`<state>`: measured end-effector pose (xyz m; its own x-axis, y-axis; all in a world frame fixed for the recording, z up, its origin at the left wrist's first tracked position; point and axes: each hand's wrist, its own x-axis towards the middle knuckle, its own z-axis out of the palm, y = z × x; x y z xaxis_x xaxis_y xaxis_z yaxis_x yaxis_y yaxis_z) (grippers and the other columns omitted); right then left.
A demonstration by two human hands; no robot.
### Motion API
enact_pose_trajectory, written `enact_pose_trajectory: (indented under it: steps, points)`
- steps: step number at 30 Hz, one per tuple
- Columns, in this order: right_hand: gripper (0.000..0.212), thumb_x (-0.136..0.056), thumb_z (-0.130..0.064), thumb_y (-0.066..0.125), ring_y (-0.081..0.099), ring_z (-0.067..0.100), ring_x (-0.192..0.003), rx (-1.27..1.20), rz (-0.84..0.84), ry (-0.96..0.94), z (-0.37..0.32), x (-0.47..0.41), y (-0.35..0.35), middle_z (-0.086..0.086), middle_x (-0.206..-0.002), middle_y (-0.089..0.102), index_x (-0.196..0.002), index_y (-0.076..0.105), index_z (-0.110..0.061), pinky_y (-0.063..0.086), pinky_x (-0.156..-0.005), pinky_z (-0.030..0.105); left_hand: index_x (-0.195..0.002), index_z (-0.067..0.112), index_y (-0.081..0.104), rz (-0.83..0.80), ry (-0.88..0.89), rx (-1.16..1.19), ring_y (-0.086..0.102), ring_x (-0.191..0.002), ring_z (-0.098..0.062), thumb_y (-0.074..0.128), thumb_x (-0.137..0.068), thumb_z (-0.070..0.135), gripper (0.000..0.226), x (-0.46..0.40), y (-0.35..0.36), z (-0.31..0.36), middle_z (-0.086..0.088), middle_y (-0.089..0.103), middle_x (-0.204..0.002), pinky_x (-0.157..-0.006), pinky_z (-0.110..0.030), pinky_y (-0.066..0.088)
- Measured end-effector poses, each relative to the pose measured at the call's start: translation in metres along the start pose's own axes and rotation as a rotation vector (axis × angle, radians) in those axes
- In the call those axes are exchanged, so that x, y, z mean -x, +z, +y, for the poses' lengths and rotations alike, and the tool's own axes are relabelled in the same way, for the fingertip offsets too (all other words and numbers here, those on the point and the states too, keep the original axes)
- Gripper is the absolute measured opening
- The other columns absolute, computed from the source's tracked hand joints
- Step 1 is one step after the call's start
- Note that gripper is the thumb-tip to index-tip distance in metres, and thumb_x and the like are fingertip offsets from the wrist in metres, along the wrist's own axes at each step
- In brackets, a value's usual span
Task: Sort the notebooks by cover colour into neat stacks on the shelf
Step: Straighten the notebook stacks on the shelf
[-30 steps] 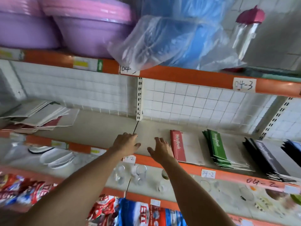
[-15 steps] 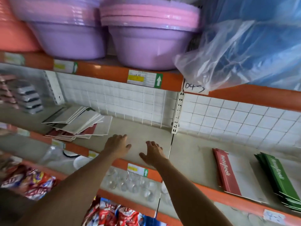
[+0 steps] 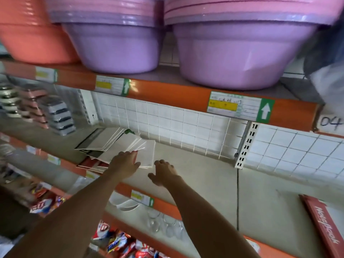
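Left of centre in the frame lies the messy pile of notebooks (image 3: pixel 119 146) on the shelf (image 3: pixel 195 175) — a second ago it sat well off to my left, now my left hand (image 3: pixel 124 165) rests on its near edge, fingers loosely spread. My right hand (image 3: pixel 163 173) hovers beside it, slack, holding nothing. The red notebook (image 3: pixel 324 228) waits at lower right — next pick is starting.

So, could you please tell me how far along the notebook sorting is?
Done: a red notebook stack lies squared on the shelf. In hand: the left hand touches the messy notebook pile; the right hand hovers beside it. Left: sorting that whole pile.
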<state>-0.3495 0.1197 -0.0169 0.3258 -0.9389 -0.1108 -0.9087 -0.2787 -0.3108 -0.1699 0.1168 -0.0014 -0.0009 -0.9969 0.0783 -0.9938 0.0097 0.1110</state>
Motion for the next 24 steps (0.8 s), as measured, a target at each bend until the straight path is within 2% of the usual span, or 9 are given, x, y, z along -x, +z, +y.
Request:
enact_pose_trajectory:
  steps: [4,6,9,11,13,15,19,21,24]
  points:
    - [0.052,-0.099,-0.032,0.047,0.033,0.026,-0.141,0.021,0.003,-0.068,-0.038,-0.026,0.016,0.007,-0.153,0.037,-0.147,0.037,-0.012,0.030,-0.113,0.040,-0.129,0.016,0.052,-0.005,0.062,0.007,0.055,-0.111,-0.028,0.054,-0.095,0.044,0.044,-0.019,0.006,-0.024,-0.006,0.061,-0.123,-0.089,-0.037,0.047]
    - [0.053,-0.101,-0.028,0.045,0.025,0.023,-0.146,0.090,-0.024,-0.096,-0.046,-0.039,0.024,0.004,-0.157,0.030,-0.150,0.032,-0.013,0.025,-0.117,0.041,-0.132,0.015,0.051,-0.003,0.062,0.010,0.051,-0.118,-0.030,0.052,-0.095,0.042,0.045,-0.030,0.011,-0.039,-0.010,0.057,-0.128,-0.095,-0.040,0.046]
    - [0.058,-0.102,-0.031,0.044,0.015,0.023,-0.150,0.141,-0.083,0.009,-0.046,-0.044,0.042,0.001,-0.161,0.023,-0.154,0.023,-0.016,0.012,-0.121,0.046,-0.144,0.013,0.039,-0.057,-0.046,-0.038,0.030,-0.141,-0.036,0.043,-0.097,0.049,0.059,-0.040,0.026,-0.062,-0.021,0.035,-0.151,-0.113,-0.044,0.029]
    - [0.057,-0.104,-0.037,0.037,0.017,0.026,-0.149,0.156,-0.013,0.142,-0.041,-0.042,0.052,0.001,-0.160,0.026,-0.155,0.020,-0.018,0.009,-0.121,0.048,-0.143,0.013,0.040,-0.051,-0.118,-0.061,0.024,-0.145,-0.036,0.039,-0.097,0.056,0.063,-0.043,0.039,-0.076,-0.021,0.033,-0.154,-0.116,-0.046,0.021]
    - [0.053,-0.104,-0.041,0.030,0.027,0.031,-0.143,0.192,0.075,0.260,-0.033,-0.038,0.056,0.004,-0.154,0.034,-0.152,0.028,-0.019,0.017,-0.117,0.046,-0.132,0.012,0.052,0.017,-0.088,-0.088,0.035,-0.136,-0.035,0.041,-0.095,0.055,0.058,-0.046,0.049,-0.080,-0.018,0.047,-0.141,-0.112,-0.046,0.026]
    - [0.051,-0.103,-0.044,0.030,0.033,0.034,-0.137,0.200,0.130,0.357,-0.019,-0.031,0.058,0.005,-0.149,0.038,-0.147,0.037,-0.018,0.025,-0.113,0.045,-0.115,0.010,0.062,0.082,0.014,-0.070,0.048,-0.120,-0.035,0.050,-0.092,0.049,0.047,-0.046,0.057,-0.073,-0.018,0.058,-0.122,-0.102,-0.045,0.037]
    - [0.050,-0.100,-0.047,0.037,0.035,0.038,-0.134,0.215,0.211,0.531,0.017,-0.001,0.065,0.007,-0.147,0.039,-0.141,0.044,-0.019,0.032,-0.108,0.045,-0.080,0.011,0.067,0.143,0.246,0.070,0.062,-0.089,-0.034,0.072,-0.076,0.037,0.027,-0.039,0.078,-0.033,-0.011,0.065,-0.083,-0.075,-0.043,0.053]
    - [0.046,-0.099,-0.048,0.038,0.038,0.036,-0.130,0.214,0.249,0.605,0.027,0.015,0.068,0.008,-0.144,0.040,-0.136,0.046,-0.023,0.032,-0.104,0.044,-0.075,0.016,0.065,0.183,0.341,0.137,0.061,-0.081,-0.030,0.064,-0.082,0.043,0.028,-0.033,0.088,-0.007,-0.006,0.063,-0.078,-0.067,-0.038,0.053]
    - [0.037,-0.095,-0.049,0.046,0.047,0.036,-0.111,0.177,0.405,0.762,0.022,0.035,0.069,0.012,-0.123,0.052,-0.119,0.057,-0.022,0.036,-0.093,0.045,-0.072,0.020,0.064,0.257,0.488,0.213,0.060,-0.075,-0.026,0.044,-0.094,0.047,0.040,-0.025,0.102,0.029,0.000,0.061,-0.079,-0.063,-0.036,0.049]
